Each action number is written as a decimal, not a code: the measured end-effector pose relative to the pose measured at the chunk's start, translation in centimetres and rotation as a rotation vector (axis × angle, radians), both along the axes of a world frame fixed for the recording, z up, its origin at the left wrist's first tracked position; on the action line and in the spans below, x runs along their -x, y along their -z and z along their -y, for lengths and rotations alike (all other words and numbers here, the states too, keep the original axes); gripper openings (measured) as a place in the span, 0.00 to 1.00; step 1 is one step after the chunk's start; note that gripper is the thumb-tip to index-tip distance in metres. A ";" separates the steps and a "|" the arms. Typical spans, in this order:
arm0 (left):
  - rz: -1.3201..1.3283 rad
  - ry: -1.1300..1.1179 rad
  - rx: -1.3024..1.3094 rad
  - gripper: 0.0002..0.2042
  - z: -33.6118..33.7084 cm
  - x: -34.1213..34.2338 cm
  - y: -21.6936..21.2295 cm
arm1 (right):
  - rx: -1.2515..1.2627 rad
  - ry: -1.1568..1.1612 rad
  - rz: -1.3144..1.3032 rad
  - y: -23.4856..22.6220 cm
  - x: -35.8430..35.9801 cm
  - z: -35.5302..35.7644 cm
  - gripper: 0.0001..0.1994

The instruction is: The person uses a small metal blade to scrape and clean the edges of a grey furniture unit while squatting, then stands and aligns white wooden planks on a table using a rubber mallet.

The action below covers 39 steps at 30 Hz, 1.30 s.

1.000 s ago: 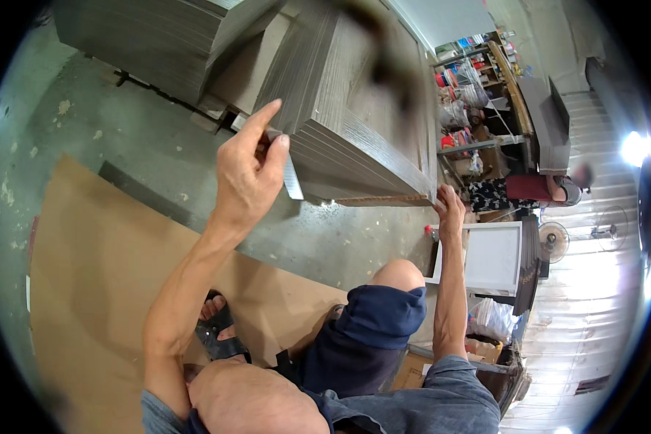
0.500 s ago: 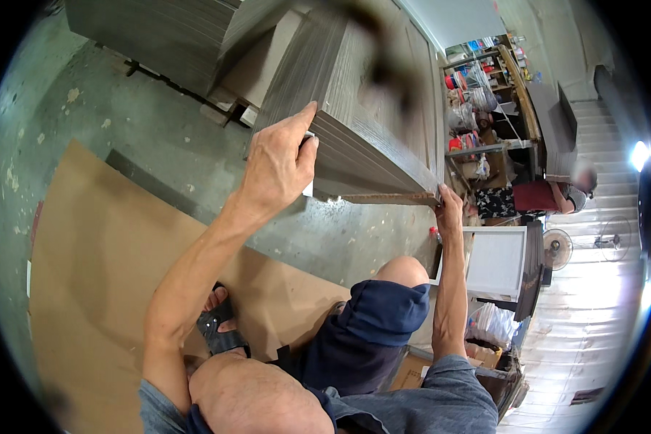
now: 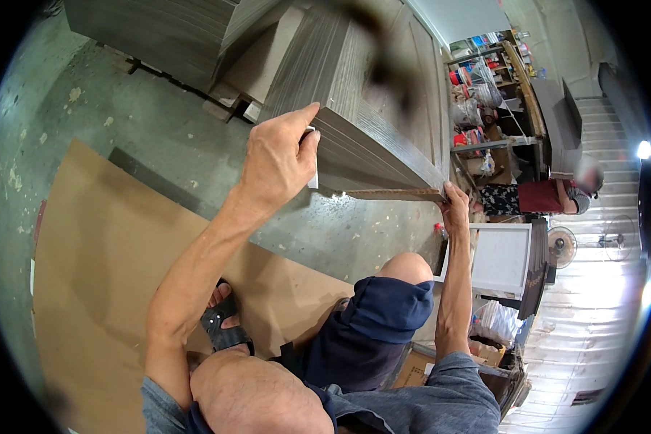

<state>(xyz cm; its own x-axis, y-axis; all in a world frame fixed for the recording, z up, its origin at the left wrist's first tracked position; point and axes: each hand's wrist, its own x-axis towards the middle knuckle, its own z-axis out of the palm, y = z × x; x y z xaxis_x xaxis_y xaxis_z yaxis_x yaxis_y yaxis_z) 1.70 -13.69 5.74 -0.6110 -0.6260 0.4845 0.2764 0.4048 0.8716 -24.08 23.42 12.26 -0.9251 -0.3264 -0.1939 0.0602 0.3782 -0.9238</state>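
Note:
A tall stack of grey wood-grain panels [image 3: 307, 61] stands before me, its layered edges showing. My left hand [image 3: 276, 152] is closed at the near left corner of the top panel [image 3: 390, 137], index finger on the upper face and thumb lower down. A small white piece [image 3: 314, 172] shows beside that thumb; whether I hold it too I cannot tell. My right hand [image 3: 454, 206] pinches the panel's other near corner, fingers partly hidden. A thin brown edge [image 3: 390, 194] runs below the panel toward that hand. A dark blurred shape covers part of the panel's face.
Brown cardboard [image 3: 116, 289] lies on the grey floor [image 3: 159, 130] under my feet. Another panel stack [image 3: 152, 36] stands far left on wood supports. Shelves with cans [image 3: 477, 108], a white framed panel [image 3: 500, 257], a fan [image 3: 561, 246] and a person [image 3: 539, 197] are to the right.
The view has shifted slightly, so the shelves and person sit a little farther right. Both hands keep their places on the panel's corners.

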 end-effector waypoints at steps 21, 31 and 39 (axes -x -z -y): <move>-0.016 0.013 -0.264 0.17 -1.4 0.3 0.7 | 0.063 0.053 0.033 0.7 1.0 -1.9 0.14; 0.119 -0.047 -0.706 0.14 -0.4 -3.5 5.5 | -0.473 0.159 -0.554 1.3 -8.5 -0.8 0.17; 0.126 0.086 -0.867 0.12 -2.0 -2.8 7.5 | -0.343 -0.668 0.535 5.0 -15.6 8.7 0.23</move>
<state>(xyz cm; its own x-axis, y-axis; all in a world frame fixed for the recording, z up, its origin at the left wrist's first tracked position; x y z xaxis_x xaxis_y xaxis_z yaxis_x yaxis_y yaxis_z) 4.52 -11.69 -1.73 -0.6898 -0.6916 -0.2142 0.1565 -0.4312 0.8886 -8.49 14.76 7.30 -0.3247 -0.6058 -0.7263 0.1178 0.7360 -0.6666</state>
